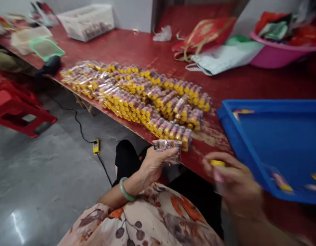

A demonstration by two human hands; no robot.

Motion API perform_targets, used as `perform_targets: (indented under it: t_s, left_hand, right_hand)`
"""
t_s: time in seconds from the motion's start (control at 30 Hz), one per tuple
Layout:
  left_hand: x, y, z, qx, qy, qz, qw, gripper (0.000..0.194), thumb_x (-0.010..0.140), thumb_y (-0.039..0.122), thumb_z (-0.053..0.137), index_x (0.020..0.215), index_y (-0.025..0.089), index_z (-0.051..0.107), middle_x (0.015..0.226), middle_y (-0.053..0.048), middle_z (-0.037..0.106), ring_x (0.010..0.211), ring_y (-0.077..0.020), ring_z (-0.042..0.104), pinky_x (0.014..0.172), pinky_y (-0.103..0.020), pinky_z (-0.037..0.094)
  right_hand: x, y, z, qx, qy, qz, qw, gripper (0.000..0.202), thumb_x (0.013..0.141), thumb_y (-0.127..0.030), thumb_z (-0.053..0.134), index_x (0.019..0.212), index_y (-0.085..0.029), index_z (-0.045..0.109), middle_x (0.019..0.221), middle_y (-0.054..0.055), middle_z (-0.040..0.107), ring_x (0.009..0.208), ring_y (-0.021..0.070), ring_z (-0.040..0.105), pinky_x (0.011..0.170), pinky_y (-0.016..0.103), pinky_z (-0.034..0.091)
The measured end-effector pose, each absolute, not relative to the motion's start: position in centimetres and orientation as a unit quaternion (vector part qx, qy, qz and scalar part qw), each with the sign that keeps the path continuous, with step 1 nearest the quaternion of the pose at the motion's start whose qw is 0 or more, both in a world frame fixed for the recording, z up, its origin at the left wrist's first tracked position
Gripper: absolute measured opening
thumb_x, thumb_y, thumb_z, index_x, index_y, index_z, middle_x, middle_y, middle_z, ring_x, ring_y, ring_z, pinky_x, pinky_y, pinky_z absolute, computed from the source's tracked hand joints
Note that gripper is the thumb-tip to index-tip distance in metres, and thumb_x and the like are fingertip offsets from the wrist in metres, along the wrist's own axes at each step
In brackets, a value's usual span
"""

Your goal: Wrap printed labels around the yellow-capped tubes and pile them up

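My left hand (154,164), with a green bangle at its wrist, grips a small printed packet (168,146) at the table's front edge. Blurred by motion, my right hand (235,181) holds a small tube with a yellow cap (218,163), its cap end up. Rows of stacked yellow-capped tubes (137,92) cover the table just beyond my left hand, caps mostly facing me. To the right, a blue tray (263,140) holds several loose tubes, one of them a yellow-ended tube (282,182) near its front wall.
The red table (117,48) also carries a white basket (87,25), a green tray (46,49), bags (224,59) and a pink basin (278,54). Red stools (16,106) and a cable with a yellow socket block (96,147) are on the floor at left.
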State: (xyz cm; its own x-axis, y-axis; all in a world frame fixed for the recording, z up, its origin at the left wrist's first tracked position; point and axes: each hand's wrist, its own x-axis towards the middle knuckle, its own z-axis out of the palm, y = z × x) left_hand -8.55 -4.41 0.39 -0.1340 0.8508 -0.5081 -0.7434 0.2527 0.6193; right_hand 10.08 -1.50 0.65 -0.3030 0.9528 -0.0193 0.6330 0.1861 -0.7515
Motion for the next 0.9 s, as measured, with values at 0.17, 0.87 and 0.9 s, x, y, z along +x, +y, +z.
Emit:
perform_targets:
  t_s: [0.17, 0.87, 0.9]
  left_hand:
    - [-7.9, -5.0, 0.1, 0.074, 0.438, 0.612, 0.654, 0.039, 0.053, 0.024, 0.087, 0.086, 0.011, 0.07, 0.077, -0.005, 0.07, 0.064, -0.0144, 0.063, 0.065, -0.027, 0.052]
    - [-7.5, -4.2, -0.9, 0.087, 0.505, 0.554, 0.656, 0.037, 0.057, 0.026, 0.086, 0.087, 0.012, 0.071, 0.081, -0.006, 0.071, 0.064, -0.0159, 0.065, 0.056, -0.027, 0.056]
    - [-7.3, -4.2, -0.9, 0.088, 0.5, 0.556, 0.658, 0.036, 0.057, 0.025, 0.085, 0.086, 0.012, 0.07, 0.079, -0.006, 0.07, 0.063, -0.0149, 0.064, 0.057, -0.026, 0.056]
  right_hand:
    - [7.1, -2.1, -0.9, -0.516, -0.561, 0.57, 0.307, 0.029, 0.072, -0.048, 0.069, 0.079, -0.019, 0.068, 0.053, -0.002, 0.051, 0.046, 0.0109, 0.041, 0.045, 0.026, 0.031]
    - [10.9, 0.1, 0.5, -0.421, -0.477, 0.693, 0.339, 0.028, 0.079, -0.043, 0.066, 0.093, -0.019, 0.065, 0.071, 0.001, 0.059, 0.055, 0.0095, 0.049, 0.049, 0.021, 0.04]
    - [11.3, -0.2, 0.4, -0.409, -0.472, 0.701, 0.344, 0.026, 0.079, -0.041, 0.067, 0.093, -0.019, 0.065, 0.072, 0.001, 0.059, 0.056, 0.01, 0.05, 0.051, 0.021, 0.042]
